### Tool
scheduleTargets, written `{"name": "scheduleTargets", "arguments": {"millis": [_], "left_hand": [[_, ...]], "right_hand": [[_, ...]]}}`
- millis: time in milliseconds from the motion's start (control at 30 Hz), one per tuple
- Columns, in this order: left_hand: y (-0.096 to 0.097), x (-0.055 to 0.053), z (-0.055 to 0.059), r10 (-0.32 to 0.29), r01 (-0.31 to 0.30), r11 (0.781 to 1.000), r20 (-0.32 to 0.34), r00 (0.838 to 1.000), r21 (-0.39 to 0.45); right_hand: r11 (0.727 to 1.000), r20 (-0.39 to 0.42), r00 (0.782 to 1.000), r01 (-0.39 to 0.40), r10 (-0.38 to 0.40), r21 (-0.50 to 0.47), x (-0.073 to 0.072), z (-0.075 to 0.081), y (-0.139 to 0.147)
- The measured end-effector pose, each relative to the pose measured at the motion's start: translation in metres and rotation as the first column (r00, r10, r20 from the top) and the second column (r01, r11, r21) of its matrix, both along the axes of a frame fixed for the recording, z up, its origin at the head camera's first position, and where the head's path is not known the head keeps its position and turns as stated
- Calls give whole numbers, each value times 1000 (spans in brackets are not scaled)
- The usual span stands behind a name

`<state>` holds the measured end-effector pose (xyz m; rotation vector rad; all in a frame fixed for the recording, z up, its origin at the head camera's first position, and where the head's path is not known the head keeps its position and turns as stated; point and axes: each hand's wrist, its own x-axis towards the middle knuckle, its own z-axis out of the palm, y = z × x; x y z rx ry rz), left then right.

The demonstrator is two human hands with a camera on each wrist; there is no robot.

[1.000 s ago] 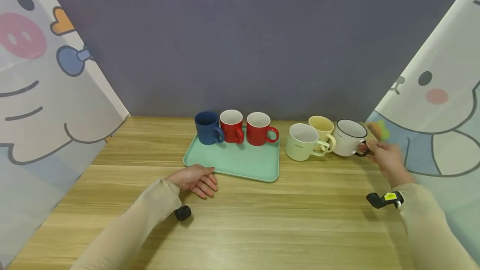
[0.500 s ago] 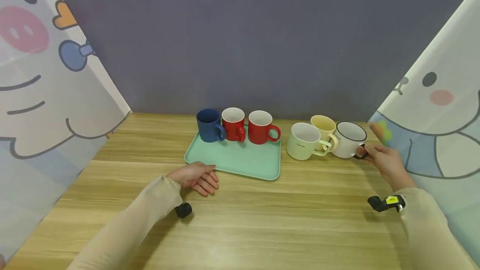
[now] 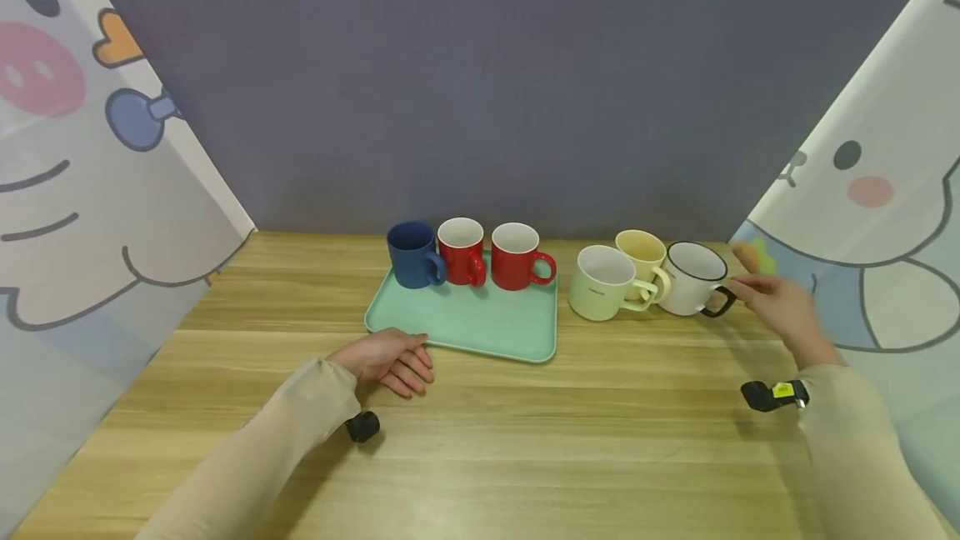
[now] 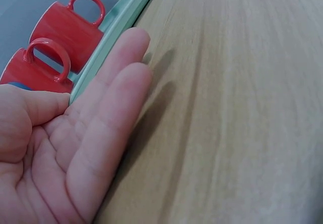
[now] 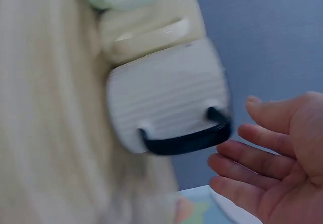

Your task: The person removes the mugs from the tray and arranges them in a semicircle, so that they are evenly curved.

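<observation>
A white mug (image 3: pixel 693 278) with a dark rim and black handle stands at the right end of a group of mugs. My right hand (image 3: pixel 780 307) is beside its handle; in the right wrist view the fingers (image 5: pixel 242 171) are extended and hold nothing. The mug leans close to a yellow mug (image 3: pixel 640 250) and a pale green mug (image 3: pixel 600 285). At the front left of a mint-green tray (image 3: pixel 495 332), my left hand (image 3: pixel 386 361) touches the rim with its thumb, its fingers stretched out. The tray bears a blue mug (image 3: pixel 411 255) and two red mugs (image 3: pixel 461 252).
Under everything is a wood-grain table (image 3: pixel 525 448), with a grey wall panel (image 3: pixel 480 90) behind it. Sheets with cartoon prints (image 3: pixel 900 215) border the table at left and right. The mugs on both sides stand near the back edge.
My right hand has let go of the white mug's black handle and drawn slightly away from it. The left hand stays at the tray rim. The head view shifts a little.
</observation>
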<state>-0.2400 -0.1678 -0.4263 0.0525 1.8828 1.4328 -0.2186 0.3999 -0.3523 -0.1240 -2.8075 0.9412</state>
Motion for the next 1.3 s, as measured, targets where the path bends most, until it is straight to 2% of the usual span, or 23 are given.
{"name": "scheduleTargets", "arguments": {"millis": [33, 167, 333, 700, 833, 1000, 1200, 1300], "left_hand": [[0, 0, 0, -1, 1, 1000, -1, 1000, 3], [0, 0, 0, -6, 6, 1000, -1, 1000, 0], [1, 0, 1, -8, 8, 1000, -1, 1000, -5], [1, 0, 2, -6, 6, 1000, 4, 1000, -7], [0, 0, 4, -14, 14, 1000, 3, 1000, -1], [-2, 0, 4, -9, 9, 1000, 13, 1000, -1], [-1, 0, 4, -11, 11, 1000, 5, 1000, 0], [-1, 0, 4, -7, 7, 1000, 3, 1000, -1]], "right_hand": [[999, -25, 999, 25, -24, 24, 0, 4, -1], [997, -99, 992, 74, -73, 6, 0, 18, -11], [997, -169, 983, 63, -69, -39, -9, 30, -37], [991, -249, 963, -120, 101, -64, -33, 40, -120], [979, -240, 959, -177, 150, -98, -46, 40, -148], [958, -201, 955, -250, 220, -138, -64, 31, -184], [946, -166, 959, -261, 231, -191, -79, 22, -213], [947, -150, 955, -277, 254, -162, -84, 18, -225]]}}
